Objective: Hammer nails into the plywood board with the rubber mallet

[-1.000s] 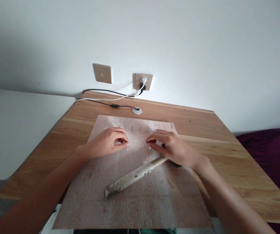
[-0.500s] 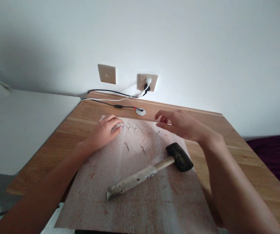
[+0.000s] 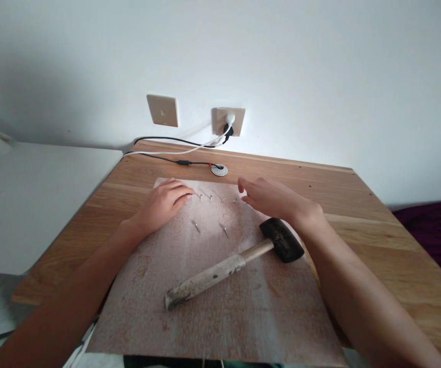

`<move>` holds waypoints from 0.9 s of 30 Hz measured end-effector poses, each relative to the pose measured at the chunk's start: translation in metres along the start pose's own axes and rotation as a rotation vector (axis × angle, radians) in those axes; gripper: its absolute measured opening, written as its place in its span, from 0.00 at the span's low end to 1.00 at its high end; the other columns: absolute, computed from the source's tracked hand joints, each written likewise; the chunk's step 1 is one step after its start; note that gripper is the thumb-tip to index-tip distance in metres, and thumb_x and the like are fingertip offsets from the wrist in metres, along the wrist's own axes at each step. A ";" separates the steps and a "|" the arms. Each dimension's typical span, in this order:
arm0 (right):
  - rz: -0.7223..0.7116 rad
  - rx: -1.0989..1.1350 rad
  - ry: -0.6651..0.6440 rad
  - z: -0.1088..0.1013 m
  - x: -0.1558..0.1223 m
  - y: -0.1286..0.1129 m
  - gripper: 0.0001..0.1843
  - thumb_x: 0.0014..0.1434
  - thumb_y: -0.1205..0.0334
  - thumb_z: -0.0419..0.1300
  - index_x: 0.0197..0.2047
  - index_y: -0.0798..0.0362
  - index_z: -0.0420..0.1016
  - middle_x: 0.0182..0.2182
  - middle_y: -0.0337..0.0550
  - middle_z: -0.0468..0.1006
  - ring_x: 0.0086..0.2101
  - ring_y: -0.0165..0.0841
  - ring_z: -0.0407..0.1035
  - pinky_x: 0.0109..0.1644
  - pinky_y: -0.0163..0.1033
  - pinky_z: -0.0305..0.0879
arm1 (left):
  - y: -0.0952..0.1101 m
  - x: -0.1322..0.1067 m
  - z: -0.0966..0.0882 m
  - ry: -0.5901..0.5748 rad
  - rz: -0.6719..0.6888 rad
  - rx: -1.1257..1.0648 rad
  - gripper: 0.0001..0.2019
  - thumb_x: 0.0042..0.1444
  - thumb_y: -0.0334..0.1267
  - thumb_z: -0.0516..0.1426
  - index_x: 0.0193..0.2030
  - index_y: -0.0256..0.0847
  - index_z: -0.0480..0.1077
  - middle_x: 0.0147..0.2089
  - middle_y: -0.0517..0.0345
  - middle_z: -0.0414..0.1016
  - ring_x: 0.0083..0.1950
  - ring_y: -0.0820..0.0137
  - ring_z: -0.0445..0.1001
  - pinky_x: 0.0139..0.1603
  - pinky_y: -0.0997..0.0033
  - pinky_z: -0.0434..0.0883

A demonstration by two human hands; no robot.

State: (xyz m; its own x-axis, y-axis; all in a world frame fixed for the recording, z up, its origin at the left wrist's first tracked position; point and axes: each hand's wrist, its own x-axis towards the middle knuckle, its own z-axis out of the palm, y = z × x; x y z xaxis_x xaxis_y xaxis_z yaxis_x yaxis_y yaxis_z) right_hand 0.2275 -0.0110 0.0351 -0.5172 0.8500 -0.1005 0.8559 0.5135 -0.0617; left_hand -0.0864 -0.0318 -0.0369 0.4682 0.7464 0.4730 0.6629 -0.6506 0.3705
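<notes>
A thin board (image 3: 213, 312) with a worn whitish-brown face lies in front of me. Several small nails (image 3: 211, 197) stand in a row near its far edge, and two more nails (image 3: 224, 230) lie or lean nearer to me. My left hand (image 3: 170, 202) rests at the row's left end, its thumb and index finger closed at a nail. At the right end my right hand (image 3: 270, 197) hovers with curled fingers, a small gap between thumb and index; it covers some nails. A black-headed mallet (image 3: 220, 273) with a worn handle lies diagonally across the board.
The board lies on a wooden table (image 3: 381, 245) against a white wall. Black and white cables (image 3: 167, 152) run along the back to a wall socket (image 3: 236, 120) and a round grommet (image 3: 219, 170). A white surface (image 3: 44, 204) adjoins on the left, purple cloth (image 3: 427, 225) on the right.
My right hand has moved left and closer to the row, covering nails seen before. My left thumb and index finger have come together. The view has shifted slightly.
</notes>
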 end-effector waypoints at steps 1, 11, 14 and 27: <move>0.009 -0.007 0.002 0.000 0.000 -0.001 0.08 0.70 0.64 0.64 0.52 0.52 0.80 0.40 0.56 0.87 0.38 0.48 0.82 0.34 0.42 0.64 | 0.000 0.001 0.000 0.003 0.004 0.012 0.11 0.73 0.38 0.56 0.48 0.43 0.81 0.46 0.52 0.84 0.51 0.60 0.79 0.56 0.57 0.73; 0.041 0.018 -0.050 0.001 -0.001 -0.004 0.09 0.71 0.66 0.63 0.53 0.51 0.79 0.44 0.58 0.87 0.42 0.50 0.83 0.39 0.44 0.68 | 0.005 0.001 -0.003 0.027 -0.040 0.073 0.05 0.69 0.37 0.61 0.40 0.42 0.76 0.41 0.54 0.81 0.46 0.61 0.77 0.51 0.60 0.71; 0.043 0.030 -0.064 0.000 -0.002 -0.006 0.12 0.71 0.68 0.62 0.55 0.51 0.79 0.45 0.57 0.87 0.44 0.49 0.82 0.43 0.45 0.70 | 0.005 0.001 -0.002 0.032 -0.045 0.076 0.06 0.70 0.37 0.60 0.39 0.42 0.75 0.40 0.56 0.80 0.44 0.62 0.77 0.49 0.61 0.71; 0.098 -0.081 -0.170 -0.018 -0.008 -0.025 0.17 0.77 0.61 0.54 0.61 0.58 0.76 0.51 0.64 0.86 0.52 0.53 0.81 0.47 0.46 0.71 | 0.027 0.004 -0.008 0.088 0.051 -0.137 0.06 0.70 0.35 0.60 0.39 0.40 0.75 0.37 0.58 0.79 0.40 0.68 0.77 0.45 0.67 0.72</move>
State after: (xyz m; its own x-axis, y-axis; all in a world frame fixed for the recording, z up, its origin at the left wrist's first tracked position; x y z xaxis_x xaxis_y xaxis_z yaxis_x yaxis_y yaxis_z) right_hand 0.2104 -0.0288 0.0559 -0.4184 0.8678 -0.2681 0.8958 0.4430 0.0362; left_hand -0.0715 -0.0480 -0.0183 0.4423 0.7010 0.5595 0.5513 -0.7045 0.4469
